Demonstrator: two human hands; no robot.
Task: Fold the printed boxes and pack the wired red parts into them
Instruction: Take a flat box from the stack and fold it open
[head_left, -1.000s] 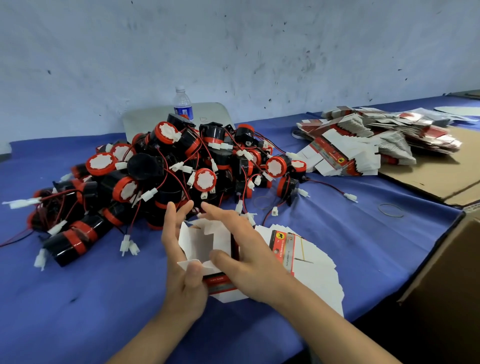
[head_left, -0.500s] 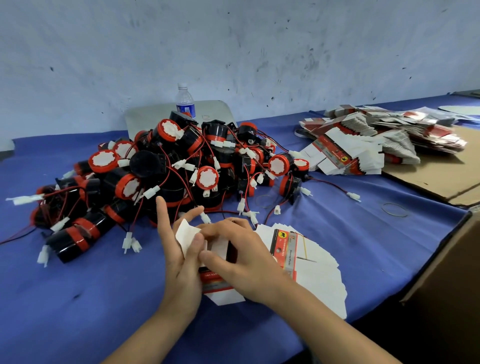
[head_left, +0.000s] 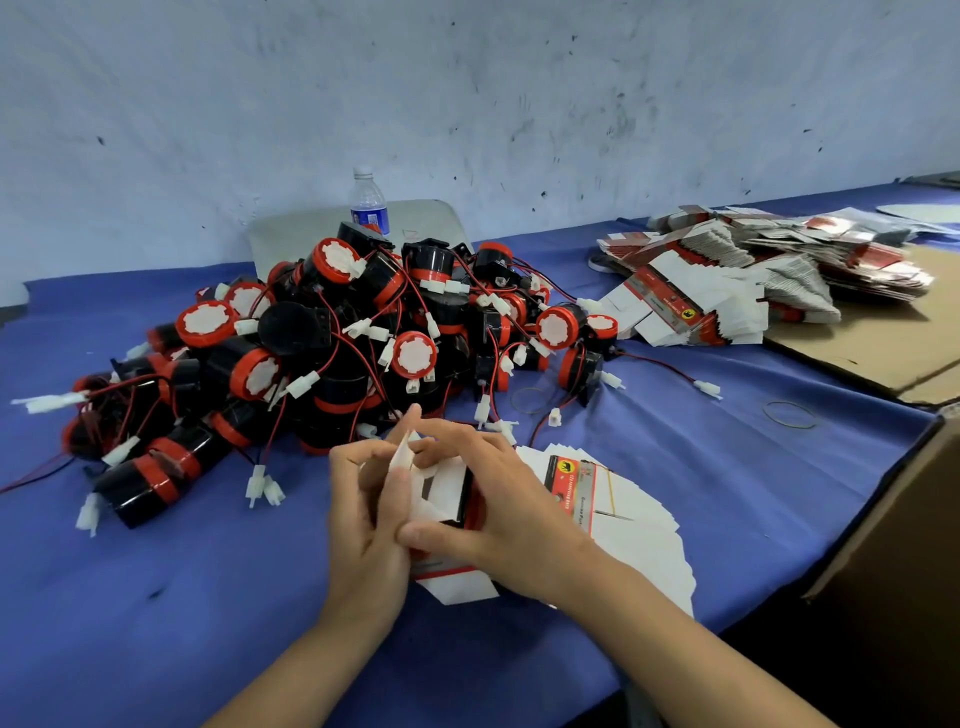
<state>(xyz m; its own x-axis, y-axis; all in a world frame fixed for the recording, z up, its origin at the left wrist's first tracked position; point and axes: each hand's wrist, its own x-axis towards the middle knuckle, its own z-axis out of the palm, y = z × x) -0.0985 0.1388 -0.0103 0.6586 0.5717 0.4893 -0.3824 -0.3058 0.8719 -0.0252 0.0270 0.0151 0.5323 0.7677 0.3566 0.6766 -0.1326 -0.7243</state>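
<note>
Print on flat boxes (head_left: 576, 493) too blurry to read, bottle label (head_left: 370, 214) illegible

Box (head_left: 442, 488) largely hidden behind fingers (head_left: 457, 439), bottle (head_left: 369, 205) base behind red parts (head_left: 415, 356)

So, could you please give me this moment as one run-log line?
step: folding box | left hand: pinches flap | right hand: grips box | red parts: piled behind

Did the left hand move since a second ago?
Yes. The left hand drew back from the pile of red parts, toward the person, and curled onto the box.
</note>
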